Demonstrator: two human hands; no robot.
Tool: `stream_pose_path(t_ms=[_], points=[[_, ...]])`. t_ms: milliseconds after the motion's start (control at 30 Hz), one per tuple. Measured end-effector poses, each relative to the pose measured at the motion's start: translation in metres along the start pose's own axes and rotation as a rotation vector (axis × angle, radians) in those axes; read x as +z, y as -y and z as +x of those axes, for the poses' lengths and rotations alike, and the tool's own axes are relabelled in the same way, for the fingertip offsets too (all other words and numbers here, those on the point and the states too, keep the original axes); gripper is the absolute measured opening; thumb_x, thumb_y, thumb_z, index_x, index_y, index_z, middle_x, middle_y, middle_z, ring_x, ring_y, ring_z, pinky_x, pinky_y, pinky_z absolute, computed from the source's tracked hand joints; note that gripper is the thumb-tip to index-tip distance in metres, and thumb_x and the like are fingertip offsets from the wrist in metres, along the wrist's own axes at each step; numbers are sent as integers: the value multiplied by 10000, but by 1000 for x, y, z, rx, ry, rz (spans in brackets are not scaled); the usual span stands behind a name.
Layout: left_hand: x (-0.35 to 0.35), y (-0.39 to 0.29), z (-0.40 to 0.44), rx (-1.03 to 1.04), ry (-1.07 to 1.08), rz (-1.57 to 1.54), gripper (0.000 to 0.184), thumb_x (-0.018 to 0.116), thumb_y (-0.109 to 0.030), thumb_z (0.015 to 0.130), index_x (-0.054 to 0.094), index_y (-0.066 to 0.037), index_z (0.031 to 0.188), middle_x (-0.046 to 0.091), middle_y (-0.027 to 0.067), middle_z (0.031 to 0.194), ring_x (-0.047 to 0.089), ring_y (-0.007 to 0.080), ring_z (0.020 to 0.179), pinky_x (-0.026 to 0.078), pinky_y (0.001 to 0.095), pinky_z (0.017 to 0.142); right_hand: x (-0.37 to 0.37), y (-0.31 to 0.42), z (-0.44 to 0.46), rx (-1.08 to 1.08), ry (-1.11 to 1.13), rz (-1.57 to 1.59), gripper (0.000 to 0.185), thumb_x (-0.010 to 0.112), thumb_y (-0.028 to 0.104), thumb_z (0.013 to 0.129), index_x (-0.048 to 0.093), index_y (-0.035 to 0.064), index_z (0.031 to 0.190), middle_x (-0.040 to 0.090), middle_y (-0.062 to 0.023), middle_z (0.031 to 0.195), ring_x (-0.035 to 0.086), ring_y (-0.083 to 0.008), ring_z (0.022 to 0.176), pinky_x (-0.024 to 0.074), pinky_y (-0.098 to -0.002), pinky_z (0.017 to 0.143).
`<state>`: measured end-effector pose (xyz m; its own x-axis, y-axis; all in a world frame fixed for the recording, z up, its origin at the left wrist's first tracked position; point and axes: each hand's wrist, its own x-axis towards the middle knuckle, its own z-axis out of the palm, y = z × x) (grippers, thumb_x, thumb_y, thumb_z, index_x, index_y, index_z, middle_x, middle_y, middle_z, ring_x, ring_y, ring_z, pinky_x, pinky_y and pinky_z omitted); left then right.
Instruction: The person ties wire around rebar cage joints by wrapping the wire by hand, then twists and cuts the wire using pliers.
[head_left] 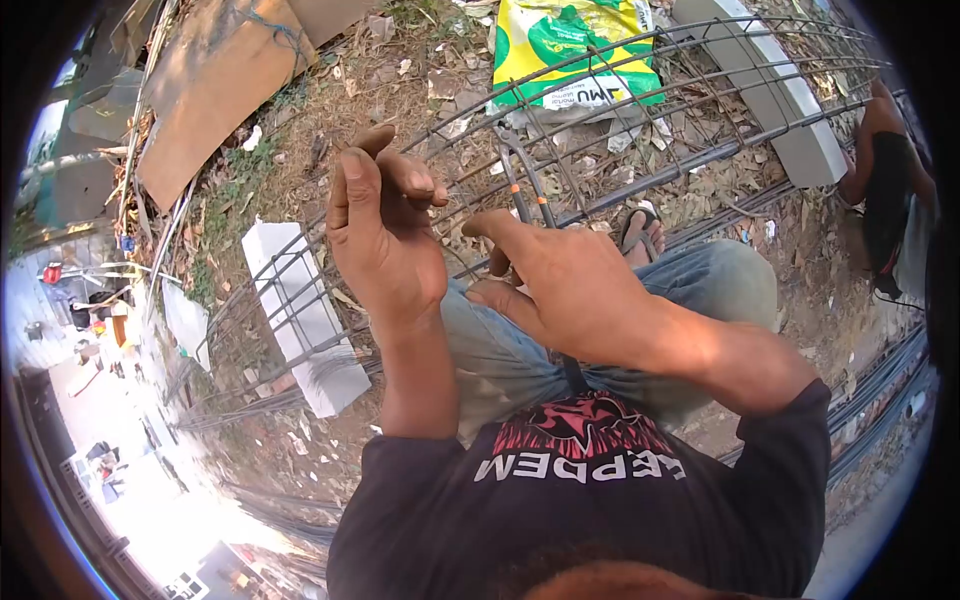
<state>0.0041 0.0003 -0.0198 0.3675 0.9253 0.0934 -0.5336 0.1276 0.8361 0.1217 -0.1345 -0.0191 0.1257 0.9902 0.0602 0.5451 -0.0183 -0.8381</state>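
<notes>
Raised at the centre left, my left hand (pixel 385 235) has its palm facing right and its fingers bent in toward the thumb; anything thin between them is too small to name. My right hand (pixel 570 285) reaches in from the right, with its thumb and index finger apart and the other fingers curled. Just beyond its knuckles, a two-handled tool (pixel 530 180) with orange bands rests against the steel bar cage (pixel 660 185). Both hands are above the near side of the cage, close to each other but not touching.
White blocks lie under the cage at the left (pixel 300 320) and upper right (pixel 770 95). A green and yellow sack (pixel 575 50) lies beyond it. Brown board (pixel 215 95) is at the upper left. Another person (pixel 885 190) is at the right edge, near bundled bars (pixel 880 400).
</notes>
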Motion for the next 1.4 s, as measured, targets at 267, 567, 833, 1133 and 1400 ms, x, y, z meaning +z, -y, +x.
stream_pose_path(t_ms=[267,567,833,1133,1400], points=[[-16,-28,-17,-21,49,-35,357,573,-316,1086,616,-4,1254,544,13,831,527,148,842,462,313,730,9,-132,32,132,21,-638,420,666,438,966,652,51,1128,732,-171,1014,717,-382,900,560,-511,771],[-29,-38,-18,242,-141,-27,313,651,-265,1048,743,28,1109,645,33,715,605,97,641,503,259,553,39,-149,54,197,-187,-767,651,748,517,888,609,-30,1211,639,-209,1163,643,-390,1132,563,-495,894],[-38,-41,-23,307,-143,88,295,675,-268,1034,760,7,1094,637,-3,728,590,85,660,493,255,587,83,-106,39,354,15,-697,682,734,313,857,465,-22,1387,695,-254,1062,709,-441,995,568,-522,869],[-52,-35,-8,270,-160,19,281,670,-264,1037,767,-9,1101,644,-3,742,580,85,657,485,255,581,-18,-111,94,-205,194,-1151,396,586,59,923,614,87,1316,707,-152,1022,738,-362,938,602,-464,772],[-47,-29,-10,243,-121,45,288,676,-288,1031,779,-28,1099,640,-16,738,574,72,652,475,235,589,-35,-97,130,-41,285,-1183,624,635,114,906,516,198,1513,677,-136,1191,718,-348,991,587,-486,809]])
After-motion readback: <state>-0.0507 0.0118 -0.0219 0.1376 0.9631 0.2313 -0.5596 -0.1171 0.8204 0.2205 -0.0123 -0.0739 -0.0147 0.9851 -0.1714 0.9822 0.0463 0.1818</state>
